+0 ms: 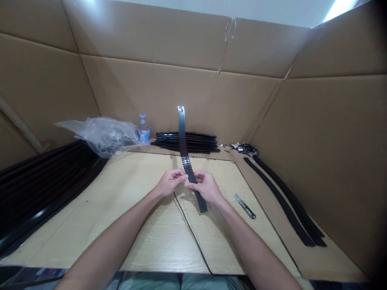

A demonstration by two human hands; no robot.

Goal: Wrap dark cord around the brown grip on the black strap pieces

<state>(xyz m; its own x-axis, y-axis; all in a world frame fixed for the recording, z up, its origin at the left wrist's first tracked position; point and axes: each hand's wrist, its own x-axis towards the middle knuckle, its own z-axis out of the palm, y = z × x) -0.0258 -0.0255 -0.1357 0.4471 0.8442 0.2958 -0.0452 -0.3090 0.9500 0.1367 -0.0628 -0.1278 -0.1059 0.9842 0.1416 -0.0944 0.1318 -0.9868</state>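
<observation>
A long, thin, dark strip stands tilted up in front of me, curving away at the top, where its shiny end has a small hole. Ridges like wound cord cross its middle. My right hand is closed around the strip's lower part, thumb in front and fingers behind. At the strip's left edge, my left hand is closed in a pinch where a thin black cord runs up to it; its fingertips partly hide what they grip. The cord trails down to the table's front edge.
Thread snips lie right of my hands. Dark strips rest along the right side, and a stack of them at the back. Left are a large dark pile, a plastic bag and a bottle. Cardboard walls enclose the table.
</observation>
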